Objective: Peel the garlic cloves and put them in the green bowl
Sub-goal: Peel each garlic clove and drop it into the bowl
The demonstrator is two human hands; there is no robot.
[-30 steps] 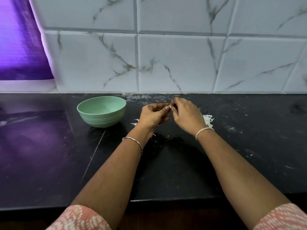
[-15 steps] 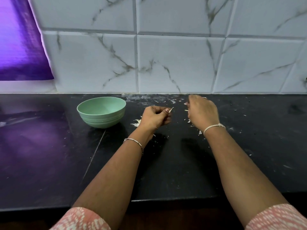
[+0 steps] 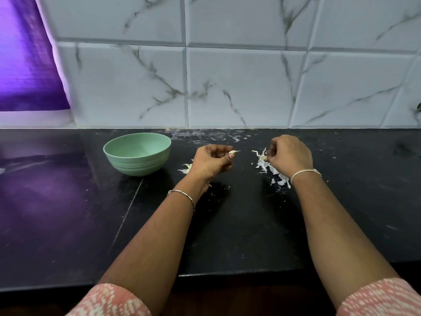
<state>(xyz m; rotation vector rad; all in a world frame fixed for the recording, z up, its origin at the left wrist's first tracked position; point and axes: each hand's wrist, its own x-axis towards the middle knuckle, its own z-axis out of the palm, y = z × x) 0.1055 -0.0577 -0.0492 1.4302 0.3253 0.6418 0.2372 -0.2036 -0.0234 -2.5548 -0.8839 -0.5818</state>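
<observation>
Pink sleeves: printed cloth with white flecks on the left sleeve and the right sleeve, both at the nearest edge, with bare forearms reaching away from them.
Counter: glossy black stone with a thin straight seam, dusted with pale crumbs around the hands.
Wrists: a thin metal link bracelet on the left, a white cord band on the right.
Left hand: raised a little off the counter with the fingers curled in, thumb and fingertips pinching a garlic clove.
Clove: small, smooth, cream-white and curved, with a thin pointed tip sticking out toward the right hand.
Right hand: apart from the left, knuckles up and fingers curled down, the tips pinching the top of a heap of garlic skins.
Skins: white, papery, curled flakes lying under and just in front of the right hand; a few more loose flakes lie just left of the left hand.
Green bowl: round, matte pale green with ribbed rings low on its wall, standing on the counter left of the left hand, near but not touching it. Only plain green shows inside.
Wall: large white glossy tiles with grey marble veins, beyond both hands.
Purple sheet: shiny and faintly wrinkled, far left, casting a violet glow on the counter.
</observation>
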